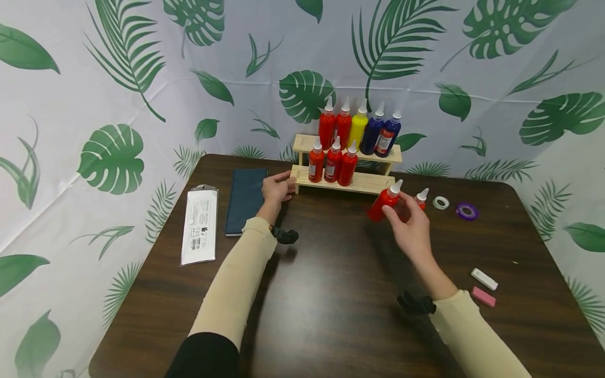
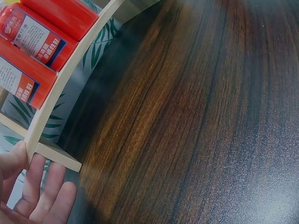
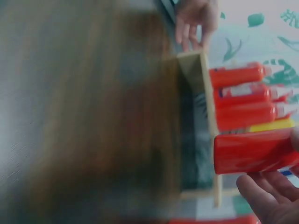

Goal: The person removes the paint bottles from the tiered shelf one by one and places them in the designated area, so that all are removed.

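Eight bottles (image 1: 357, 130) lined the wooden rack (image 1: 371, 182) we pinched with our left hand (image 1: 278, 188), seemingly to steady it; our right hand (image 1: 412, 226) gripped another, red bottle (image 1: 382, 206).

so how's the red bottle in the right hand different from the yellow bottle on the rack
Colour: the red bottle is red, the yellow bottle is yellow.
Support: the red bottle is gripped by the right hand, while the yellow bottle stands on the upper shelf, untouched by the hands.
Both have a pale, pointed nozzle.
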{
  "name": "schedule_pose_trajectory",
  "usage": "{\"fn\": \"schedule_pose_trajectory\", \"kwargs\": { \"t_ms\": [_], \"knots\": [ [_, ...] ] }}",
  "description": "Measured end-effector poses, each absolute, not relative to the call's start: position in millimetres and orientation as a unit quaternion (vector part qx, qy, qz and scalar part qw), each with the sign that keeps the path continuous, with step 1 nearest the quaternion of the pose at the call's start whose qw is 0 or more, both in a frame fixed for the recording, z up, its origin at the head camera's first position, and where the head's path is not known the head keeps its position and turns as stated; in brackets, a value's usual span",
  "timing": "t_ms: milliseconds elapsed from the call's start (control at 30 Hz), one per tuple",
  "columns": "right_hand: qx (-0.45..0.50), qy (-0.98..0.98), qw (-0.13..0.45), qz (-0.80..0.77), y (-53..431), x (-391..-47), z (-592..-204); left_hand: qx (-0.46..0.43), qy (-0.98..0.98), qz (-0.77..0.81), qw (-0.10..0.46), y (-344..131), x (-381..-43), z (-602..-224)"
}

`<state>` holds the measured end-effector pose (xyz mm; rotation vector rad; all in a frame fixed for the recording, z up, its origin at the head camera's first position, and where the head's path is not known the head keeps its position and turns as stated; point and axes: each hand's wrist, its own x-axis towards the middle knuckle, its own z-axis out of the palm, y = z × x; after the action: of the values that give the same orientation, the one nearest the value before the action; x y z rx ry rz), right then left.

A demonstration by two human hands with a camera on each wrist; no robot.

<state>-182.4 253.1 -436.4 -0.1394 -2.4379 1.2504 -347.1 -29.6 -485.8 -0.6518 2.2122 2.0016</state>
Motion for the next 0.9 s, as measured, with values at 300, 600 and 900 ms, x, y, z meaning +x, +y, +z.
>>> {"fn": "schedule_pose_trajectory", "kwargs": {
  "t_ms": [300,600,900],
  "knots": [
    [-0.104,-0.875,0.205,0.425,301,-138,-468,-0.206,0.718,0.663,0.049,-31,-348,-487],
    [-0.135,-0.876,0.190,0.422,322,-138,-486,-0.205,0.720,0.662,0.048,-30,-347,-487],
    [-0.129,-0.876,0.189,0.425,321,-144,-488,-0.197,0.719,0.665,0.050,-32,-346,-487]
  ]
}}
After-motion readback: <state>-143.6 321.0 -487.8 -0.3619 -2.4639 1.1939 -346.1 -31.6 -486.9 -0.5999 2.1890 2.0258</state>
